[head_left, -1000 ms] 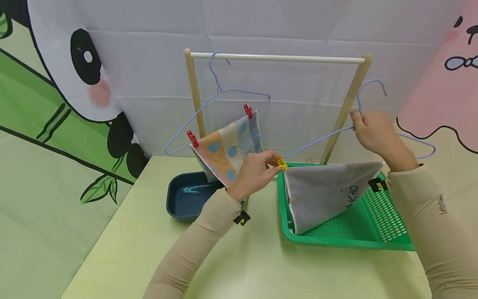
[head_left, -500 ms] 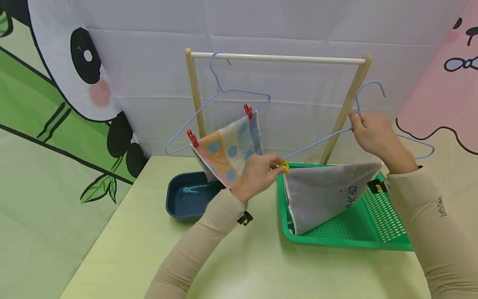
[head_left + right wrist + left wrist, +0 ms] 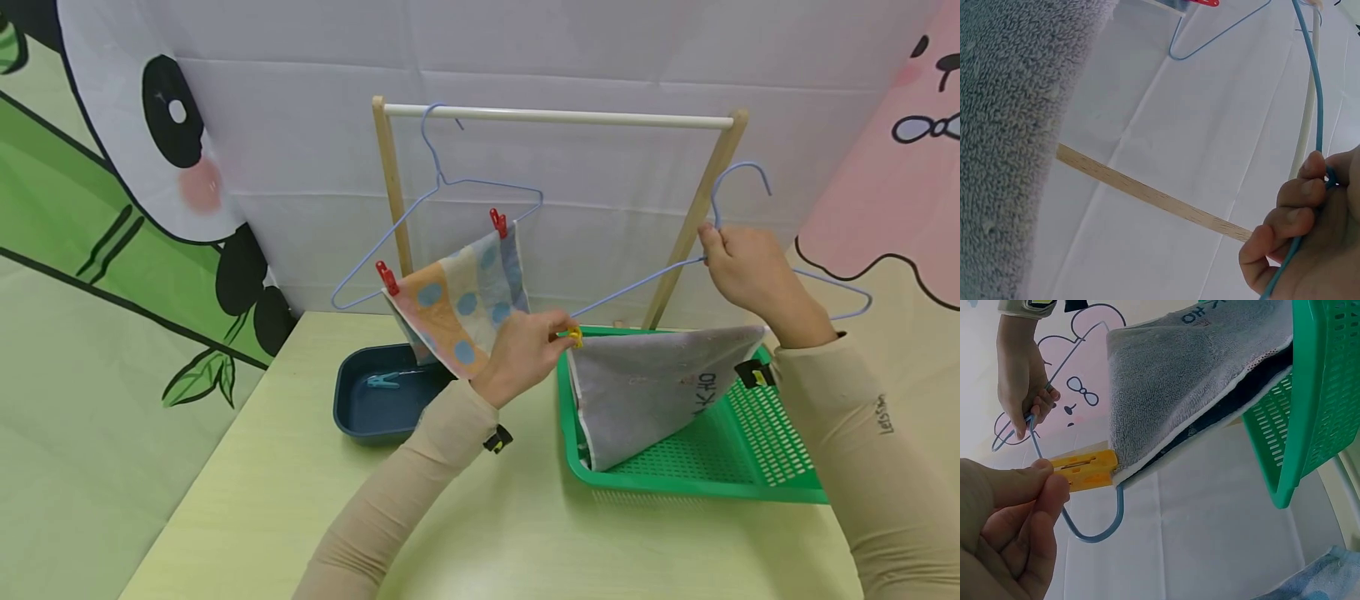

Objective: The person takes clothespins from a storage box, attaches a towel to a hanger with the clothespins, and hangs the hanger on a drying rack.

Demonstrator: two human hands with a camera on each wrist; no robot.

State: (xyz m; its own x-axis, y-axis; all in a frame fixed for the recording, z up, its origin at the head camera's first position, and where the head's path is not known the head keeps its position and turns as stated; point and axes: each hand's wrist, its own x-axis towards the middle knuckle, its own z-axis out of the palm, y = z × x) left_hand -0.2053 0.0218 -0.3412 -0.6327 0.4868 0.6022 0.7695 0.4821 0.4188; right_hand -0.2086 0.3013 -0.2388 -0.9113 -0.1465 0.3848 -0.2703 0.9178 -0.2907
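Observation:
Between thumb and forefinger my left hand (image 3: 525, 352) pinches a yellow clothespin (image 3: 1085, 470). In the left wrist view its far end meets the corner of a grey towel (image 3: 1172, 387), right by the bend of a blue wire hanger (image 3: 1099, 537). Higher up at the right, my right hand (image 3: 757, 279) grips that hanger just below its hook, fingers curled round the wire. The towel (image 3: 660, 383) drapes below the hanger, its lower part inside a green basket (image 3: 697, 490). Whether the towel's right corner is fastened is hidden.
A wooden rack (image 3: 555, 117) at the back bears another blue hanger (image 3: 390, 232), with a patterned cloth (image 3: 442, 292) clipped on by red clothespins (image 3: 387, 278). Beneath it stands a dark blue tub (image 3: 367, 429) with a light blue clothespin (image 3: 384, 381).
My left hand has shifted slightly right with the yellow clothespin, which has turned in the fingers. The right hand and its hanger have moved very slightly left.

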